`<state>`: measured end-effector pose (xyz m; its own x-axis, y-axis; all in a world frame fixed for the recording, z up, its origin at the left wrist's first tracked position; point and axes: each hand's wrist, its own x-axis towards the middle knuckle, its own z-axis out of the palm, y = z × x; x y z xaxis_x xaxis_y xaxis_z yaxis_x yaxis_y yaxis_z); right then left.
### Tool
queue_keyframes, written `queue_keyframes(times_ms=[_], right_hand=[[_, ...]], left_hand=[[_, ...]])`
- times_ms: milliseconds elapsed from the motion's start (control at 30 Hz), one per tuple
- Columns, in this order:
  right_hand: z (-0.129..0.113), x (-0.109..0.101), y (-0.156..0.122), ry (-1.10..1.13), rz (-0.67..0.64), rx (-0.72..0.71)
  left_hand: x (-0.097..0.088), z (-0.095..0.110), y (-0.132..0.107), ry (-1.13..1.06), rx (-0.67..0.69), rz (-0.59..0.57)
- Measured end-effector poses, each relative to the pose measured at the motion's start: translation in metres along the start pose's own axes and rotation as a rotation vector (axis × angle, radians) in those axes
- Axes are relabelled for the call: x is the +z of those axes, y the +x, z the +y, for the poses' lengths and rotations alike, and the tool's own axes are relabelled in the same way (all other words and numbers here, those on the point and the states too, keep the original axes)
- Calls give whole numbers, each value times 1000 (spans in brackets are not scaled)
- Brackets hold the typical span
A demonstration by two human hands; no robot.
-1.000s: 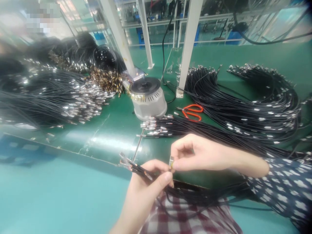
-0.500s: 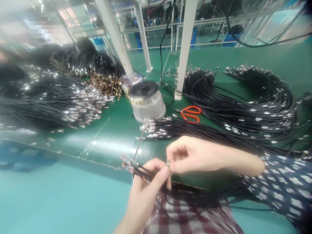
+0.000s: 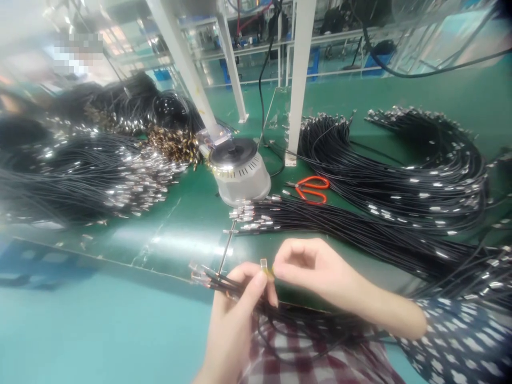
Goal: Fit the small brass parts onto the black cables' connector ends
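Note:
My left hand (image 3: 236, 312) is closed round a small bunch of thin black cables (image 3: 218, 278) whose bare tips stick out to the left over the table's front edge. My right hand (image 3: 310, 269) pinches a small metal connector piece (image 3: 264, 265) between thumb and forefinger, right at the left hand's fingertips. The cables trail down across my checked lap (image 3: 304, 357).
The green table (image 3: 180, 213) holds a grey round machine (image 3: 240, 170), orange scissors (image 3: 312, 189), a row of cables with metal ends (image 3: 256, 210) and big heaps of black cables at left (image 3: 80, 170) and right (image 3: 420, 170). White frame posts (image 3: 298, 80) stand behind.
Both hands have shifted slightly left and down in the picture. The pinched connector now stands a little above the left fingertips. The camera has tilted a bit.

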<state>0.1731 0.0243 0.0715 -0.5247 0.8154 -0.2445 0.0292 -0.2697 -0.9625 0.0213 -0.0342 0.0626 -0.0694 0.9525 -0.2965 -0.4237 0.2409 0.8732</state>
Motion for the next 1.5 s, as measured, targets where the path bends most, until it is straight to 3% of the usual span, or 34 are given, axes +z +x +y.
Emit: queue_keyframes(times_ms=[300, 533, 767, 900, 1200, 1333, 1500], right_hand=[[2, 3, 0, 25, 69, -33], [-2, 9, 1, 193, 0, -40], [9, 13, 5, 148, 18, -102], [17, 15, 9, 124, 25, -178], [14, 18, 7, 27, 62, -232], [8, 16, 6, 74, 40, -129], [3, 13, 13, 242, -81, 15]], left_hand=[[-10, 0, 6, -41, -87, -70], [-15, -1, 7, -145, -243, -120], [-18, -7, 11, -241, -320, -203], [-17, -8, 12, -258, -306, -207], [-13, -5, 8, -162, -194, -97], [-12, -7, 6, -116, -127, -45], [-11, -6, 4, -105, -154, -64]])
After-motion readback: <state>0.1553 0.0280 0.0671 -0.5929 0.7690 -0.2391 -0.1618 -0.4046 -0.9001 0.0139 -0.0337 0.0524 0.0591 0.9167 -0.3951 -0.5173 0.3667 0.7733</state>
